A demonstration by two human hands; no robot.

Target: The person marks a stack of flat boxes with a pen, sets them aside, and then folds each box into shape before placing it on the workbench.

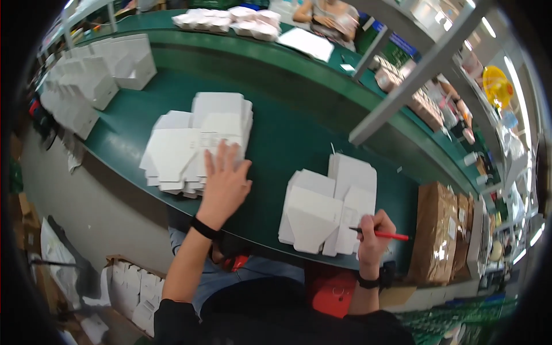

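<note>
My left hand lies with spread fingers on a stack of flat white folded cartons, near the table's front edge. My right hand is closed around a red pen, its dark tip pointing left. That hand is at the right edge of a second stack of flat white cartons; whether the tip touches the carton I cannot tell. Both stacks rest on the green table, with a gap between them.
White boxes stand upright at the far left of the table. Brown wrapped packages sit at the right end. A grey post slants across the far right. Beyond a raised green ledge, a person's hand shows.
</note>
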